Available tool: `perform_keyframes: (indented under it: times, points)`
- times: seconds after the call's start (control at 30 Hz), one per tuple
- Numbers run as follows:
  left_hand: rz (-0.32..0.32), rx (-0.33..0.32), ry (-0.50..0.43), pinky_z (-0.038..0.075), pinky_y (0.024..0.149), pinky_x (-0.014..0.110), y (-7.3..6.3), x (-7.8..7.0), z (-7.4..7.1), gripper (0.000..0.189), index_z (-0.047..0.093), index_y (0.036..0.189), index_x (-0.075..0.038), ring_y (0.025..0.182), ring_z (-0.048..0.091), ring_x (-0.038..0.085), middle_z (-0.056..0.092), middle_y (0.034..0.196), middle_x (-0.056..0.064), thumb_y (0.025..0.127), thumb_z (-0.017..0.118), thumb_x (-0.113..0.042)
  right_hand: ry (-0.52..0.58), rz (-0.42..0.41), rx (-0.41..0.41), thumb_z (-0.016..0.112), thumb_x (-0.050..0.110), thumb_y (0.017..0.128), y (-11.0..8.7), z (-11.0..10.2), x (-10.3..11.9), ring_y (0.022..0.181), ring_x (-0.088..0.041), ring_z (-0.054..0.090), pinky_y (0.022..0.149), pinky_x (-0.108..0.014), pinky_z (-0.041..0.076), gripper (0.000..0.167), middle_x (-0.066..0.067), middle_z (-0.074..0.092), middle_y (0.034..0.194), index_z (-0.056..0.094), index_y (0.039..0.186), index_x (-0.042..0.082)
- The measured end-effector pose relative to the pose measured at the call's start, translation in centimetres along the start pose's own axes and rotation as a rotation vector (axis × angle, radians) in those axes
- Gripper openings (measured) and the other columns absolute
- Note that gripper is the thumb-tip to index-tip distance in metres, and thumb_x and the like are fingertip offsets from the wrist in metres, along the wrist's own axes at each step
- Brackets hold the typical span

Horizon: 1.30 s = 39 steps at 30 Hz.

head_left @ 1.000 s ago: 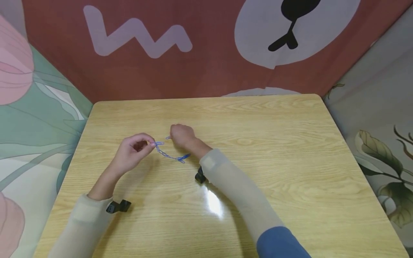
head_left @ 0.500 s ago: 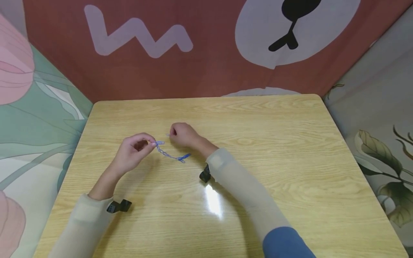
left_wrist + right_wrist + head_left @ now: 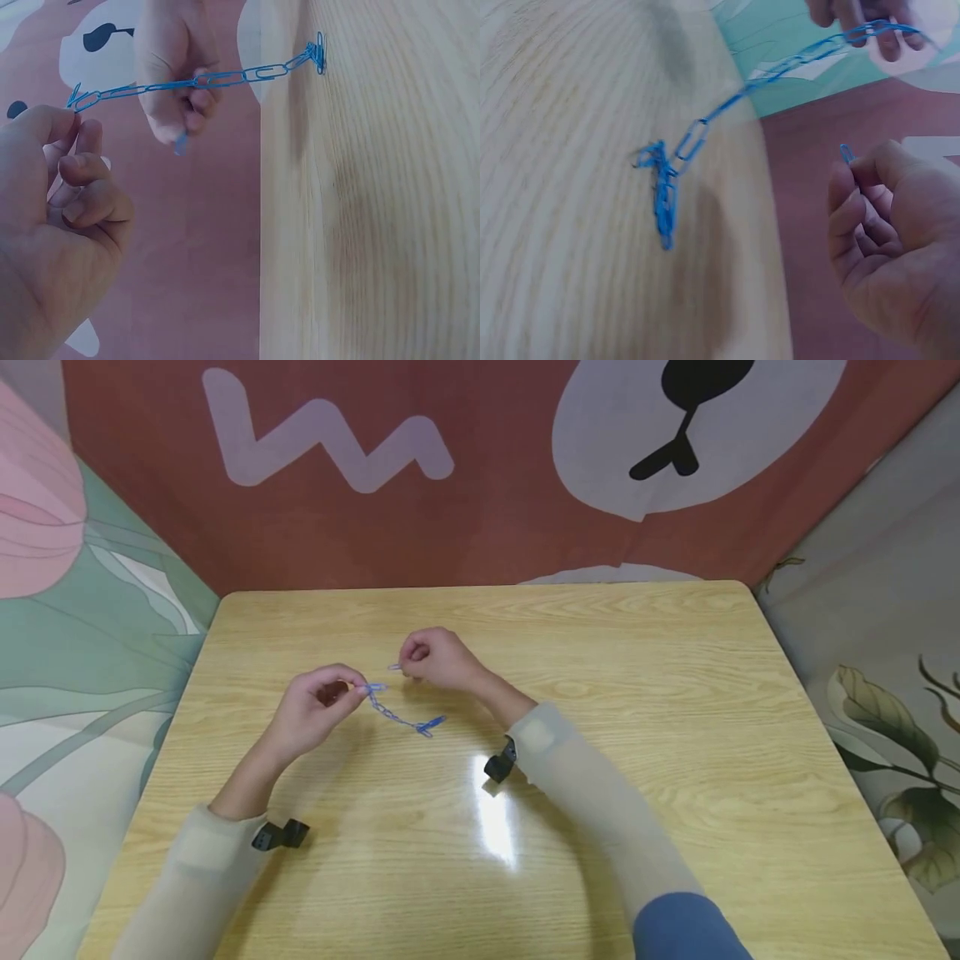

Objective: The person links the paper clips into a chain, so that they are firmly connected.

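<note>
Between thumb and index finger, my left hand (image 3: 315, 706) pinches the upper end of a blue paper clip chain (image 3: 259, 73). The chain slants down from those fingertips, and its far end lies bunched in a small heap (image 3: 664, 195) on the table. A paper clip (image 3: 76, 94) sticks out past the left fingertips. My right hand (image 3: 442, 658) is slightly farther back and to the right, its thumb and index finger pinching a single blue paper clip (image 3: 846, 153). That clip's tip points toward the left hand, with a gap between it and the chain.
The wooden table (image 3: 637, 735) reaches to a red-brown patterned curtain (image 3: 495, 527) at the back. Patterned cloths hang on both sides. A small black camera (image 3: 281, 835) is on the left wrist, another camera (image 3: 500, 762) on the right.
My right hand has lifted back and slightly right with its paper clip, turning so the curled fingers show more. The left hand and the chain have barely moved.
</note>
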<state>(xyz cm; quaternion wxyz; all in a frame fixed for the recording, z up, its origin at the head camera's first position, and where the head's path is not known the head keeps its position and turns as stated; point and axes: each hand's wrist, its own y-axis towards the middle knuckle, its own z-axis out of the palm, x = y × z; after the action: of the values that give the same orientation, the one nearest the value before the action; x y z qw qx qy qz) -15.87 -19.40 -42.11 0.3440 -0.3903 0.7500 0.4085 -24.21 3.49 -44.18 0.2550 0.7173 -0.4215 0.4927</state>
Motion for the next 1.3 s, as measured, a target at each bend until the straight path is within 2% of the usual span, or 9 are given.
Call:
perform_keyframes:
  times: [0.17, 0.3, 0.43, 0.63, 0.77, 0.9, 1.13, 1.3]
  points:
    - [0.017, -0.014, -0.003, 0.034, 0.048, 0.024, 0.3, -0.1, 0.2, 0.013, 0.071, 0.097, -0.001, 0.055, 0.040, 0.010, 0.061, 0.079, 0.003, 0.093, 0.066, 0.010, 0.075, 0.010, 0.027, 0.067, 0.005, 0.096, -1.5, -1.7, 0.6, 0.079, -0.041, 0.069, 0.058, -0.028, 0.052, 0.005, -0.025, 0.071, 0.092, 0.066, 0.092, 0.002]
    - [0.026, -0.024, -0.023, 0.035, 0.049, 0.022, 0.8, -0.3, 0.8, 0.008, 0.071, 0.096, 0.002, 0.056, 0.041, 0.009, 0.062, 0.080, 0.003, 0.093, 0.067, 0.008, 0.125, 0.007, 0.014, 0.066, 0.002, 0.096, -3.0, -3.0, 1.1, 0.079, -0.045, 0.068, 0.058, -0.035, 0.054, 0.006, -0.022, 0.072, 0.086, 0.065, 0.090, 0.002]
    - [0.019, -0.010, -0.042, 0.036, 0.049, 0.022, 1.2, -0.7, 1.4, 0.007, 0.072, 0.096, 0.001, 0.056, 0.042, 0.010, 0.061, 0.077, 0.004, 0.092, 0.068, 0.007, 0.189, -0.015, -0.009, 0.065, -0.004, 0.094, -4.4, -4.0, 1.5, 0.069, -0.039, 0.067, 0.058, -0.034, 0.056, 0.008, -0.019, 0.071, 0.079, 0.063, 0.087, 0.000]
    - [0.035, 0.001, -0.028, 0.035, 0.051, 0.023, 1.9, -1.2, 2.2, 0.004, 0.072, 0.095, 0.001, 0.056, 0.041, 0.015, 0.060, 0.075, 0.004, 0.094, 0.069, 0.004, 0.257, -0.063, 0.001, 0.061, -0.010, 0.091, -6.0, -4.8, 1.9, 0.065, -0.039, 0.064, 0.058, -0.032, 0.056, 0.014, -0.027, 0.068, 0.080, 0.058, 0.081, -0.001]
    - [0.057, 0.013, -0.027, 0.034, 0.051, 0.022, 2.5, -1.5, 2.8, 0.004, 0.073, 0.095, 0.000, 0.057, 0.041, 0.013, 0.060, 0.076, 0.003, 0.094, 0.069, 0.003, 0.290, -0.094, 0.013, 0.058, -0.012, 0.091, -6.6, -4.8, 2.4, 0.061, -0.024, 0.062, 0.057, -0.029, 0.055, 0.015, -0.028, 0.066, 0.079, 0.056, 0.081, -0.001]
    - [0.076, 0.028, -0.017, 0.034, 0.051, 0.022, 3.0, -1.6, 3.5, 0.005, 0.073, 0.094, -0.001, 0.057, 0.042, 0.012, 0.060, 0.076, 0.001, 0.093, 0.070, 0.003, 0.367, -0.133, 0.014, 0.055, -0.014, 0.091, -7.2, -4.8, 2.7, 0.058, -0.019, 0.059, 0.055, -0.026, 0.051, 0.014, -0.029, 0.063, 0.077, 0.056, 0.083, -0.002]
    - [0.101, 0.044, -0.004, 0.034, 0.051, 0.022, 3.6, -1.9, 4.1, 0.011, 0.073, 0.094, -0.006, 0.057, 0.042, 0.013, 0.059, 0.076, -0.001, 0.092, 0.070, 0.005, 0.447, -0.158, 0.022, 0.051, -0.015, 0.089, -7.5, -4.6, 2.9, 0.057, -0.017, 0.054, 0.053, -0.025, 0.044, 0.016, -0.012, 0.062, 0.070, 0.054, 0.082, -0.001]
    - [0.112, 0.065, 0.001, 0.034, 0.052, 0.022, 3.8, -2.0, 4.5, 0.012, 0.073, 0.094, -0.007, 0.057, 0.042, 0.013, 0.060, 0.077, -0.001, 0.092, 0.070, 0.004, 0.449, -0.120, 0.025, 0.050, -0.014, 0.090, -7.6, -4.5, 3.1, 0.058, -0.017, 0.053, 0.054, -0.024, 0.044, 0.017, -0.011, 0.062, 0.070, 0.053, 0.081, 0.000]
